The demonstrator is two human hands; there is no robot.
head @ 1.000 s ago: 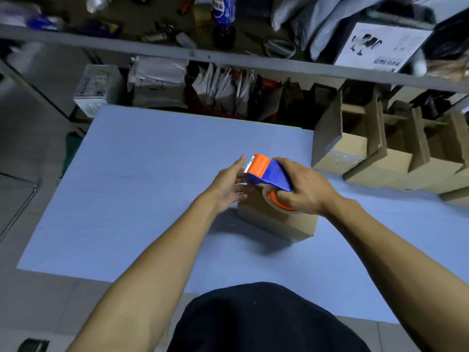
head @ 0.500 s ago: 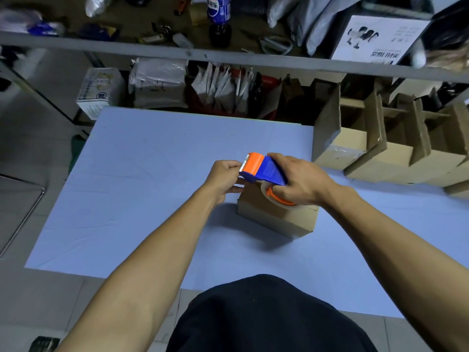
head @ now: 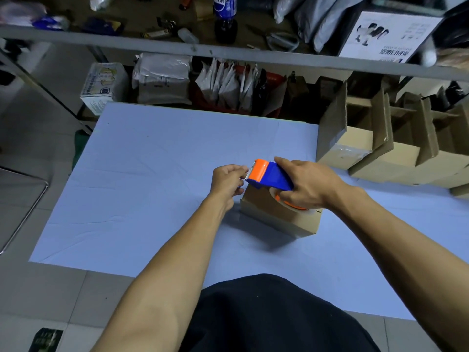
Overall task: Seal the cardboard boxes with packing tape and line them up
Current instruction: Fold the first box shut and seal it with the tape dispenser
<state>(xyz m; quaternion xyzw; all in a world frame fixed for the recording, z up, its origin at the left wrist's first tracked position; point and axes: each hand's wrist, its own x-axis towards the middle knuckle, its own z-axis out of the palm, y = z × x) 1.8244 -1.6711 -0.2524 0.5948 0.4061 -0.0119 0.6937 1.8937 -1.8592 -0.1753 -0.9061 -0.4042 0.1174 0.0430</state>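
Note:
A small closed cardboard box (head: 274,214) sits on the pale blue sheet (head: 152,186) in the middle. Above its top my right hand (head: 308,185) grips a blue and orange tape dispenser (head: 269,174) with a roll of clear tape under it. My left hand (head: 228,181) is just left of the dispenser's toothed orange end, fingers curled and pinching at the tape end there; the clear tape itself is hard to make out.
Several open cardboard boxes (head: 360,146) with raised flaps stand in a row at the right. A metal shelf rail (head: 228,50) crosses the top, with a cola bottle (head: 224,13) and clutter behind. Packages (head: 162,80) and a carton (head: 104,85) lie beyond the sheet's far edge.
My left hand has curled from flat fingers beside the box into a pinch at the dispenser's orange end. The right hand and dispenser stay over the box.

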